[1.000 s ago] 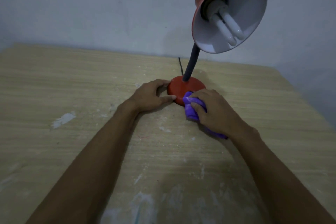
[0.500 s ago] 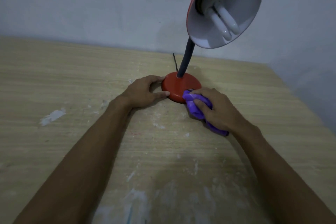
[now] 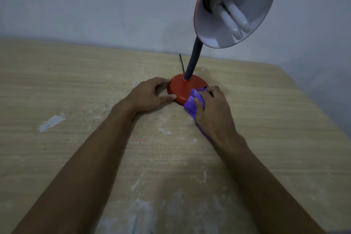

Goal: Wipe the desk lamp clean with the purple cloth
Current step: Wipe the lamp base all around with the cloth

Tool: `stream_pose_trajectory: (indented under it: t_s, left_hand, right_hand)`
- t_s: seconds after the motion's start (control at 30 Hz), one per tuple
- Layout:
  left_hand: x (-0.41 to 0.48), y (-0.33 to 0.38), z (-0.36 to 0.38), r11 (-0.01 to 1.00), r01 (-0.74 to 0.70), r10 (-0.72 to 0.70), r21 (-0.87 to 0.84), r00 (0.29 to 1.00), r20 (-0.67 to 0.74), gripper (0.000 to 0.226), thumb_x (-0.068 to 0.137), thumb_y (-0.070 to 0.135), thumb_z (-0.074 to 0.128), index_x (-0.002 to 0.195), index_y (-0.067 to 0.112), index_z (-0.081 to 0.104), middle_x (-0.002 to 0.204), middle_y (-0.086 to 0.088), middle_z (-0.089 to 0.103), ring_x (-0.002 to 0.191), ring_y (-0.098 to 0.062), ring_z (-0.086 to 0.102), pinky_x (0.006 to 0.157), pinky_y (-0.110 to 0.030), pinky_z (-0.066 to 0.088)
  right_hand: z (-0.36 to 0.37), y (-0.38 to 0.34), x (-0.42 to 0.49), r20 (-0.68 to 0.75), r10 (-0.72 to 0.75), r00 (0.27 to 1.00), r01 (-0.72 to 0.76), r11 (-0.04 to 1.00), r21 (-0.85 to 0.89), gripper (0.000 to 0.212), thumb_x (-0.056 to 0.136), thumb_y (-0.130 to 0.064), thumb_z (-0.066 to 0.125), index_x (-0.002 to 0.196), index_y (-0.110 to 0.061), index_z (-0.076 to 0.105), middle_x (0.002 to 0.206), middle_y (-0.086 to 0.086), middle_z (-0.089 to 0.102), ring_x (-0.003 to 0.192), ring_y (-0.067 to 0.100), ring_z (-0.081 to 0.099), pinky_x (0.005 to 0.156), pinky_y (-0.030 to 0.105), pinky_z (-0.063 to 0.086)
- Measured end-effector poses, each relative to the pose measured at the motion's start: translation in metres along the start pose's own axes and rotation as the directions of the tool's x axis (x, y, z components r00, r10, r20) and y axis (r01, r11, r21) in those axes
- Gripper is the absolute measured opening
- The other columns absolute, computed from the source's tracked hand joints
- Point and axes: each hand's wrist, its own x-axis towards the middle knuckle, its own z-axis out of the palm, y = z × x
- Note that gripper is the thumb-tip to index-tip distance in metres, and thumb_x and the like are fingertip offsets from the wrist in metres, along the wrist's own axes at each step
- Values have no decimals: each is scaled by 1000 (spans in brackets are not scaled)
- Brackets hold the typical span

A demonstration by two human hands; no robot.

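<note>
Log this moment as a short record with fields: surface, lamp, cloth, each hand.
surface: light wooden tabletop with white smears, against a pale wall
lamp: red desk lamp, round red base, dark flexible neck, shade tilted toward the camera, white bulb unlit
cloth: bunched purple cloth pressed on the base's near right edge
left hand: thumb and fingers bracing the base's left rim
right hand: gripping the cloth
cord: thin dark cord behind the base

Purple cloth (image 3: 191,103) mostly hidden beneath right hand (image 3: 212,114); lamp base (image 3: 182,89) rim covered at five o'clock; lamp shade (image 3: 233,5) cropped at twelve o'clock.
</note>
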Motion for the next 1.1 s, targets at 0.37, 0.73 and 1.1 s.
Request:
stream_pose_trajectory:
  t_s: [0.37,0.73,1.1]
  left_hand:
    - [-1,0,-4,999,7,-9,38,999,33,83,80,72,73,150,32,53,148,7,59,129,-14,58,111,-44,49]
    - [-1,-4,-3,1000,-18,18,-1,999,32,79,82,68,72,148,29,57,146,7,62,129,-10,59,113,-36,46]
    - [-7,11,-7,797,260,-172,-545,963,208,64,97,75,42,123,29,77,126,8,76,120,-10,69,110,-34,47]
  right_hand:
    - [-9,18,4,-55,77,996,-68,987,148,30,100,-32,62,125,-18,71,127,2,62,115,23,54,99,36,48]
    - [22,-8,50,-9,158,987,-158,986,-49,41,101,-44,58,119,-12,74,123,4,67,114,25,53,96,38,46]
    - [21,-20,31,59,-119,991,116,992,57,41,106,-39,45,133,-19,69,132,0,70,128,17,58,113,31,40]
